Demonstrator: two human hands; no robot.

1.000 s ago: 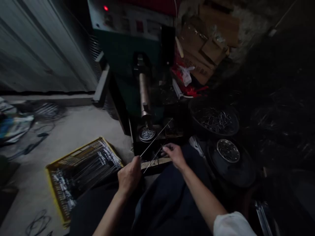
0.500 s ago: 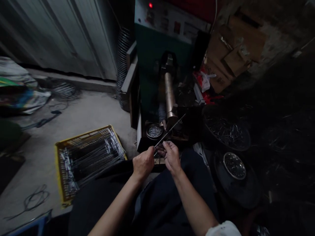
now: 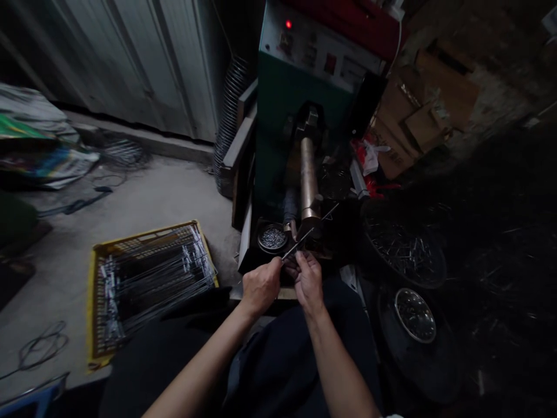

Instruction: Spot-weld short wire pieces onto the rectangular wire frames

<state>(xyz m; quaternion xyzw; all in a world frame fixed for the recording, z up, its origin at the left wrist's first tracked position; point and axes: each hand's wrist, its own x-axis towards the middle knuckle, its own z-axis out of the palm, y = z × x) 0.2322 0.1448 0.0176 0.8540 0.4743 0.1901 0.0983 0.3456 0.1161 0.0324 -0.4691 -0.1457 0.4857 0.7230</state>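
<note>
My left hand (image 3: 262, 285) is closed around a thin metal rod (image 3: 297, 244), which slants up and to the right toward the machine's copper-coloured cylinder (image 3: 309, 180). Close beside it, my right hand (image 3: 310, 277) has its thumb and fingers pinched together near the rod; whatever small piece lies between them is too dark to make out. A round dish of small metal bits (image 3: 272, 237) sits just beyond my hands, at the foot of the machine. The rod's far end is near the cylinder's lower tip; contact cannot be told.
The green machine (image 3: 278, 116) stands ahead with a red light lit. At the left, a yellow crate (image 3: 92, 307) holds many thin rods. To the right are a dark basin of metal pieces (image 3: 402, 249) and a shiny bowl (image 3: 415, 315). Cardboard (image 3: 452, 75) lies behind.
The view has shifted, so the machine appears farther right. Both hands remain close together, and the rod's tip now appears nearer the lower end of the cylinder.
</note>
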